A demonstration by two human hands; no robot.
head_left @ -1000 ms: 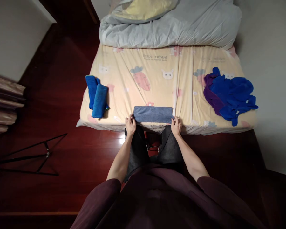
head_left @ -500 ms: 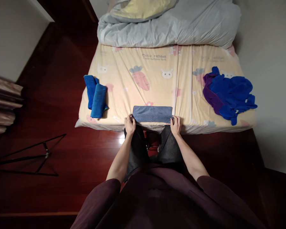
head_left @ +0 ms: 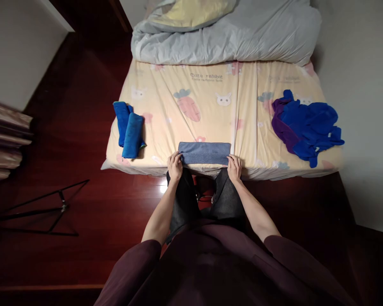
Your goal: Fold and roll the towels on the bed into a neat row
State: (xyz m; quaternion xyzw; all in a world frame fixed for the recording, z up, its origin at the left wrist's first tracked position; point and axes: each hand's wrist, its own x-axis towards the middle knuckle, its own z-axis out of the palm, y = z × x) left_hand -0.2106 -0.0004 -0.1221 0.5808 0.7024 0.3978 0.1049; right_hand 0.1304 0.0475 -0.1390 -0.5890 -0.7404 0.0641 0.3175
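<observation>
A grey-blue towel (head_left: 204, 153), folded into a long flat strip, lies along the front edge of the bed (head_left: 159, 127). My left hand (head_left: 175, 165) is closed at the towel's left end, fingers pinching its near corner. At the opposite end, my right hand (head_left: 234, 166) pinches the near right corner between thumb and fingers. Two rolled blue towels (head_left: 132, 135) rest on the left side of the bed, one partly over the other. On the right side is a loose heap of blue cloths (head_left: 315, 127) with a purple cloth (head_left: 282, 123) at its left.
A grey quilt (head_left: 226, 42) is bunched at the far end of the bed, with a yellow part on top. To the left, a black tripod (head_left: 62, 207) stands on the dark red floor (head_left: 115, 255), near a striped curtain (head_left: 6, 140). A wall (head_left: 364, 106) rises at the right.
My right hand has shifted slightly left, in over the towel's right corner. My left hand has moved very slightly right. The towel keeps its folded shape.
</observation>
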